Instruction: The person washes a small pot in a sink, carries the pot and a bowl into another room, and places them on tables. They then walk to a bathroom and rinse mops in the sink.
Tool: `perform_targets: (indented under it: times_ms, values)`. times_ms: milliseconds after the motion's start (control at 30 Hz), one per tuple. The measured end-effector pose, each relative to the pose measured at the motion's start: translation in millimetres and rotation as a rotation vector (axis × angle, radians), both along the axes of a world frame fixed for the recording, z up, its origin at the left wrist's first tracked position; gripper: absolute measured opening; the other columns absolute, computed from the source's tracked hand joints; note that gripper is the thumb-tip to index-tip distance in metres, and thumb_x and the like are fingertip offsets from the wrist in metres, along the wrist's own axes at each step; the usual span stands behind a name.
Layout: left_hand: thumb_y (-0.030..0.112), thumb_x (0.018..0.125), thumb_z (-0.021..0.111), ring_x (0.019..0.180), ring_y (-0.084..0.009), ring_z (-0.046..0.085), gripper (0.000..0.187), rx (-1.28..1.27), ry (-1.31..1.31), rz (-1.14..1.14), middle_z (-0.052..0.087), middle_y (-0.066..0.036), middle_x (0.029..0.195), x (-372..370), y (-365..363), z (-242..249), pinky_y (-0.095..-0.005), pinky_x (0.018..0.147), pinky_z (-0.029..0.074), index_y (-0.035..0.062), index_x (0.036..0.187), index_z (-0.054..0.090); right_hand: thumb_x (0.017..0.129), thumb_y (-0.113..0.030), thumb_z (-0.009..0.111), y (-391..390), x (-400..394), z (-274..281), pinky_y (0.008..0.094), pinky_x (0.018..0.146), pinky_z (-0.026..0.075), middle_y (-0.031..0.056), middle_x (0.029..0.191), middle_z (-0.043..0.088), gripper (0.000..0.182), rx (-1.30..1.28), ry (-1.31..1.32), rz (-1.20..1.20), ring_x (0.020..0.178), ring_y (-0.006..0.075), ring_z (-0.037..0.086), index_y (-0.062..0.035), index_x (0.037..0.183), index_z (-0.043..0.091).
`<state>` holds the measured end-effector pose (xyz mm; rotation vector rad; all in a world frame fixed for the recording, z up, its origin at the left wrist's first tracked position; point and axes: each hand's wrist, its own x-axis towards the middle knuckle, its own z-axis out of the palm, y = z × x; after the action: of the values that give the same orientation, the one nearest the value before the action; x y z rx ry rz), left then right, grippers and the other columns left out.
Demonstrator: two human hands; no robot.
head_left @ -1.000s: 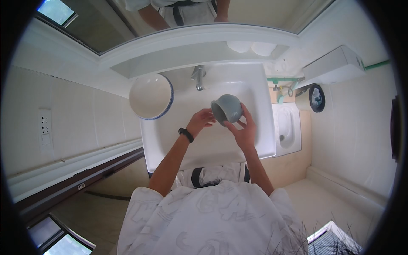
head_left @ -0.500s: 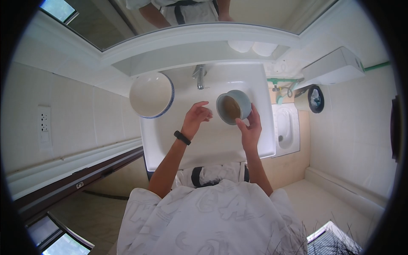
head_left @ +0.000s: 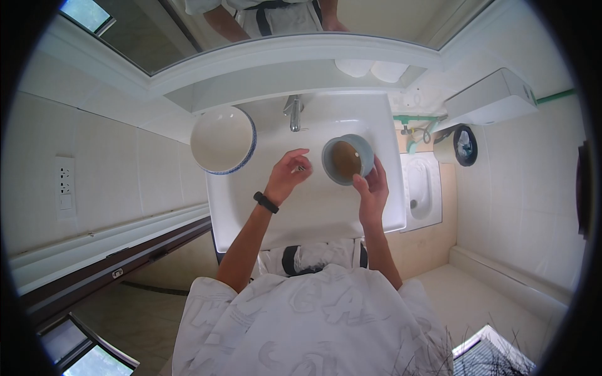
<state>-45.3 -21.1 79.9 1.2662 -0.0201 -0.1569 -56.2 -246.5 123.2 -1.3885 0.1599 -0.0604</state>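
Observation:
My right hand (head_left: pixel 371 188) grips a grey-blue cup (head_left: pixel 347 159) with a brownish inside, holding it mouth-up over the white sink basin (head_left: pixel 313 207). My left hand (head_left: pixel 287 173) hovers just left of the cup, fingers loosely curled and apart, holding nothing; a black band is on that wrist. A large white bowl with a blue rim (head_left: pixel 223 139) rests on the sink's left corner. The faucet (head_left: pixel 293 113) stands at the back of the basin.
A mirror (head_left: pixel 251 19) above the shelf reflects my torso. Two white round items (head_left: pixel 371 69) sit on the shelf. A white wall box (head_left: pixel 490 97) and a squat toilet (head_left: pixel 424 188) lie to the right; a wall socket (head_left: pixel 65 188) to the left.
The cup, tilted on its side with both hands on it a second ago, is now turned mouth-up in my right hand. My left hand has let go and drawn slightly left.

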Motion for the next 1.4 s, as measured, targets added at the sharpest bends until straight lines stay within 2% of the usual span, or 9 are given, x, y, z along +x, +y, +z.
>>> perform_targets:
  times_ms: [167, 267, 367, 500, 767, 900, 1000, 1267, 1400]
  values:
    - [0.006, 0.093, 0.062, 0.094, -0.0118, 0.060, 0.021, 0.243, -0.019, -0.008, 0.062, -0.002, 0.097, -0.2, 3.4, -8.2, -0.0267, 0.081, 0.049, 0.0059, 0.114, 0.066, 0.087, -0.012, 0.070, -1.2, -3.6, 7.0, 0.0319, 0.092, 0.050, 0.0156, 0.129, 0.056, 0.068, 0.108, 0.122, -0.004, 0.115, 0.0197, 0.056, 0.0005, 0.145, 0.036]
    - [0.012, 0.097, 0.060, 0.095, -0.0120, 0.061, 0.017, 0.313, -0.046, 0.010, 0.067, -0.003, 0.100, 2.4, 6.2, -15.4, -0.0278, 0.078, 0.050, 0.0053, 0.109, 0.068, 0.094, -0.022, 0.061, -0.4, -3.8, 10.0, 0.0399, 0.089, 0.056, 0.0162, 0.130, 0.054, 0.067, 0.147, 0.220, 0.002, 0.117, 0.0235, 0.057, 0.0043, 0.146, 0.029]
    - [0.014, 0.098, 0.058, 0.097, -0.0121, 0.063, 0.020, 0.510, -0.098, 0.081, 0.069, -0.005, 0.107, 24.2, 25.3, -22.6, -0.0272, 0.076, 0.051, 0.0052, 0.114, 0.067, 0.096, -0.026, 0.058, -1.7, -4.6, 3.8, 0.0407, 0.089, 0.056, 0.0156, 0.128, 0.055, 0.066, 0.204, 0.258, 0.027, 0.116, 0.0248, 0.059, 0.0030, 0.147, 0.029]
    - [0.038, 0.102, 0.047, 0.102, -0.0138, 0.063, 0.039, 0.338, 0.124, 0.272, 0.069, -0.005, 0.112, 69.0, 42.2, 4.3, -0.0299, 0.085, 0.049, 0.0069, 0.119, 0.064, 0.097, -0.027, 0.057, 1.5, -3.0, 5.1, 0.0401, 0.087, 0.056, 0.0151, 0.128, 0.055, 0.064, 0.209, 0.252, 0.049, 0.115, 0.0243, 0.059, 0.0023, 0.147, 0.029]
    - [0.032, 0.100, 0.048, 0.104, -0.0144, 0.061, 0.036, 0.245, 0.006, 0.242, 0.068, -0.005, 0.108, 91.4, 30.5, 34.4, -0.0317, 0.085, 0.048, 0.0094, 0.125, 0.060, 0.094, -0.025, 0.062, 2.2, -4.6, 7.1, 0.0381, 0.087, 0.057, 0.0160, 0.131, 0.054, 0.063, 0.267, 0.310, 0.033, 0.114, 0.0210, 0.059, -0.0015, 0.145, 0.035]
    - [0.032, 0.098, 0.052, 0.106, -0.0137, 0.061, 0.036, 0.156, 0.340, 0.505, 0.068, -0.002, 0.107, 69.4, 23.4, -40.0, -0.0329, 0.087, 0.047, 0.0119, 0.128, 0.058, 0.096, -0.025, 0.059, 0.8, -0.6, 0.4, 0.0390, 0.088, 0.058, 0.0140, 0.127, 0.056, 0.060, 0.383, 0.294, 0.087, 0.113, 0.0215, 0.060, -0.0014, 0.145, 0.033]
    - [0.037, 0.094, 0.059, 0.104, -0.0117, 0.061, 0.038, 0.204, 0.505, 0.145, 0.069, 0.001, 0.108, 62.2, 12.3, -63.9, -0.0338, 0.085, 0.047, 0.0128, 0.123, 0.060, 0.097, -0.024, 0.058, -2.0, -5.4, -6.5, 0.0400, 0.088, 0.057, 0.0130, 0.126, 0.057, 0.059, 0.436, 0.308, 0.107, 0.114, 0.0216, 0.060, -0.0019, 0.145, 0.033]
    - [0.028, 0.085, 0.076, 0.083, -0.0060, 0.061, 0.029, 0.365, 0.396, 0.134, 0.070, 0.002, 0.093, 69.6, 9.8, -77.7, -0.0228, 0.070, 0.046, 0.0118, 0.108, 0.069, 0.091, -0.013, 0.064, -9.8, 0.1, -30.9, 0.0408, 0.092, 0.056, 0.0123, 0.128, 0.055, 0.063, 0.511, 0.250, 0.193, 0.115, 0.0222, 0.058, -0.0016, 0.145, 0.034]
    - [0.019, 0.081, 0.079, 0.084, -0.0110, 0.065, 0.033, 0.327, 0.322, 0.204, 0.071, -0.004, 0.093, 49.3, 17.2, -76.8, -0.0260, 0.082, 0.051, 0.0019, 0.107, 0.069, 0.079, -0.010, 0.077, 2.0, 23.8, -48.7, 0.0398, 0.093, 0.055, 0.0128, 0.126, 0.055, 0.077, -0.154, 0.023, 0.209, 0.118, 0.0230, 0.054, 0.0007, 0.143, 0.036]
